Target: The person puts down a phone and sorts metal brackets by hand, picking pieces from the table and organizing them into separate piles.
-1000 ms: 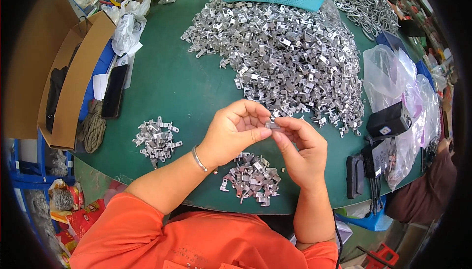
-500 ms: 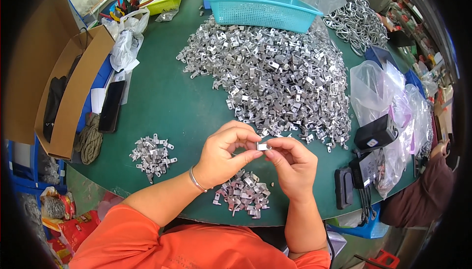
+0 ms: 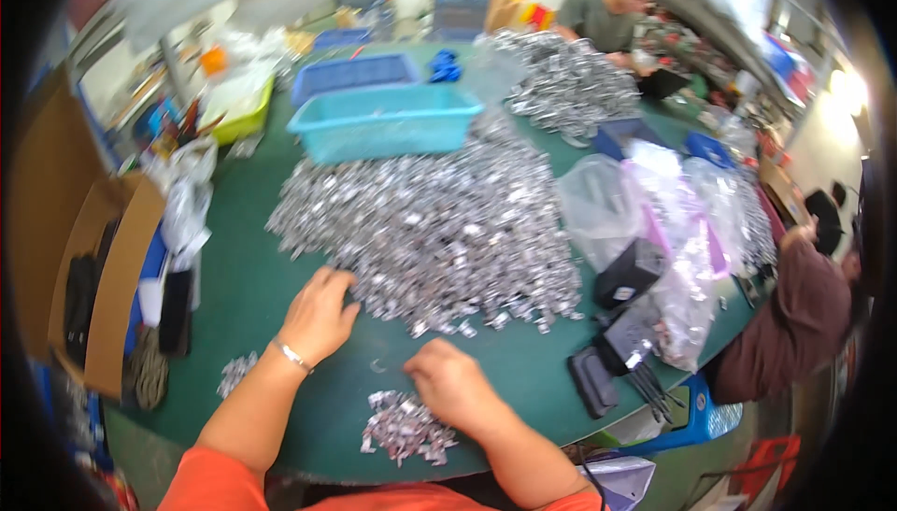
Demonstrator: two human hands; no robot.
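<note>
A large heap of small bent metal brackets (image 3: 448, 231) covers the middle of the green table (image 3: 245, 231). My left hand (image 3: 320, 313), with a bracelet on its wrist, is beside the heap's near left edge. Its thumb stands apart from the fingers, and nothing shows between them. My right hand (image 3: 450, 382) is curled just above a small pile of brackets (image 3: 406, 429) near the table's front edge. What its bent fingers hold, if anything, is too blurred to make out. Another small bracket pile (image 3: 236, 376) lies left of my left forearm, partly hidden by it.
A turquoise basket (image 3: 388, 126) stands behind the heap, with a blue bin (image 3: 355, 77) beyond. Cardboard box (image 3: 117, 287) and phone (image 3: 175, 313) are at left. Black devices (image 3: 631, 273) and plastic bags (image 3: 687, 315) lie right. Co-workers sit at the far right and right.
My hands have parted from the bracket they held together. The left moved left to the heap's edge, the right down toward the near pile. The view has tilted up and shifted right.
</note>
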